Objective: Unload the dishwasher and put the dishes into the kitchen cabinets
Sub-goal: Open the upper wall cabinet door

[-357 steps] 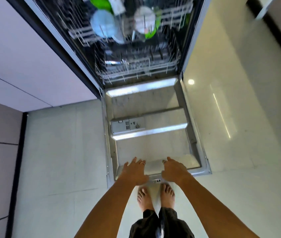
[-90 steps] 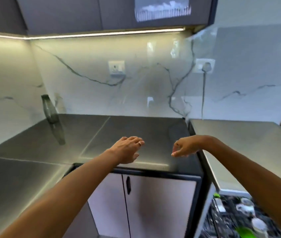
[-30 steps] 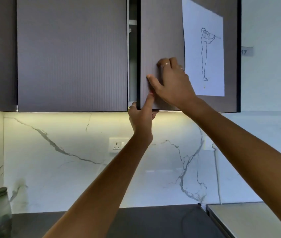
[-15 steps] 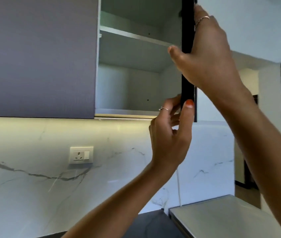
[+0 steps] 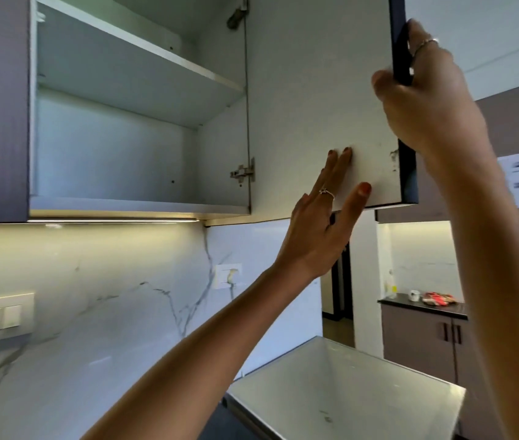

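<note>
Head view shows your right hand [image 5: 426, 100] curled round the free edge of the cabinet door [image 5: 315, 90], your left hand [image 5: 321, 223] spread flat near its lower corner. Stiff, light, hinged: guide it by that edge. No dishes show.

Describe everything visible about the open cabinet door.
The cabinet door is swung wide open, its pale, smooth inner face toward the camera, edge and outer face dark. Two metal hinges join it to the cabinet. The right hand grips its free edge; the left hand presses straight fingers against the inner face near the bottom.
</note>
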Motion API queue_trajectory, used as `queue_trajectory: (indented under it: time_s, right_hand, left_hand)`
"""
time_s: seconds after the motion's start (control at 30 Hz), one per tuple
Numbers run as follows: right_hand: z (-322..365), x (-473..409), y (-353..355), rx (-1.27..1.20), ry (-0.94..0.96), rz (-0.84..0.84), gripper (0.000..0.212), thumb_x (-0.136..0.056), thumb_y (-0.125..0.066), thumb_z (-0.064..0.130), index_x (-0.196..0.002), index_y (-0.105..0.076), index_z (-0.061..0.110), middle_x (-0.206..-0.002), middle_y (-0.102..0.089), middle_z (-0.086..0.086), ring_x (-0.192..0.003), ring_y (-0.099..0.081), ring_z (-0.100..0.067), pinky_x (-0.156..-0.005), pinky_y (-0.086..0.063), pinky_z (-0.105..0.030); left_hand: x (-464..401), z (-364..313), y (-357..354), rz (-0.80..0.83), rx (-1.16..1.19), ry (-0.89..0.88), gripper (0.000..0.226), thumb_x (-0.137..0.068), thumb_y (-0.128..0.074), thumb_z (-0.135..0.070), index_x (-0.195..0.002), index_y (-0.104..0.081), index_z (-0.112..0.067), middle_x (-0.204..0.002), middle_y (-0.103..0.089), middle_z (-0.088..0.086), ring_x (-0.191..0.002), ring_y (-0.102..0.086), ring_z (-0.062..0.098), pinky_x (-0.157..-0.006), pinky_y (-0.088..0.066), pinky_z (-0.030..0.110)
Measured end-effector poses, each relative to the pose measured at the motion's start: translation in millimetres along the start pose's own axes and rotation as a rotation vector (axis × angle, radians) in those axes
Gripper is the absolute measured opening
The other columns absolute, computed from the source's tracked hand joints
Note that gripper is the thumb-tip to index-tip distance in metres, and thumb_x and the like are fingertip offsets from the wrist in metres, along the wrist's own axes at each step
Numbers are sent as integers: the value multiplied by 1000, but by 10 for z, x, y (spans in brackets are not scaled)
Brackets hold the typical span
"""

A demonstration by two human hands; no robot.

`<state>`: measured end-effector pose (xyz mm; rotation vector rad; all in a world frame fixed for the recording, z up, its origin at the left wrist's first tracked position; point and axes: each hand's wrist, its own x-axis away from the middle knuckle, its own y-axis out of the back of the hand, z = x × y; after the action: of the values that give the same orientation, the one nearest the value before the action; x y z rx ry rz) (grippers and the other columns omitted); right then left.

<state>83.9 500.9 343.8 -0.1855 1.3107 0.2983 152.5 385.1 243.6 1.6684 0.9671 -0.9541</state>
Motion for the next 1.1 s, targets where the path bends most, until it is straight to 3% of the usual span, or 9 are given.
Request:
queue_trajectory:
  time_s: [0.13,0.27,0.5,0.73,0.97,1.1]
  right_hand:
    - [-193,-15,29,187,-113,-33,58,-100,-33,11,-152,-8,14,-150,-35,-9,-131,-42,-25,-104,-37,-30]
    - [-451,35,-41,431,-116,-127,59,-100,-28,13,-152,0,8,-146,-32,-15,-119,-44,-40,-97,-37,-47]
    - [-1161,-67,17,544,-188,-171,58,-101,-30,15,-152,-5,11,-144,-35,-15,-114,-49,-40,-86,-41,-44]
    - [-1955,-124,78,445,-241,-69,54,-103,-28,23,-152,-6,14,-141,-37,-15,-113,-51,-40,-89,-42,-49]
    - [-2576,-213,25,301,-203,-61,51,-103,-28,23,-152,-13,15,-141,-39,-13,-116,-50,-41,-93,-40,-50]
    - [-2716,-234,8,188,-153,-104,50,-103,-30,21,-151,-18,14,-146,-37,-9,-125,-45,-36,-101,-36,-41]
  left_hand:
    - [-113,219,-145,99,-152,-24,62,-94,-26,-56,-149,-2,-40,-159,2,-14,-146,-10,10,-116,-20,51]
    - [-215,405,-280,207,-413,-105,65,-98,-29,-52,-148,9,-37,-158,14,-12,-147,1,9,-119,-6,45]
    - [-375,648,-718,284,-556,-114,66,-97,-28,-53,-149,9,-37,-157,18,-10,-147,6,11,-117,-3,41]
    - [-466,939,-1196,334,-666,-64,66,-98,-28,-52,-150,7,-34,-158,18,-8,-147,8,13,-120,-5,44]
    - [-556,1222,-1642,232,-747,-29,67,-98,-28,-51,-148,13,-34,-156,22,-10,-145,15,10,-118,-4,45]
    - [-518,1318,-1776,103,-787,-68,69,-98,-30,-50,-149,12,-31,-158,17,-6,-146,13,13,-117,-9,49]
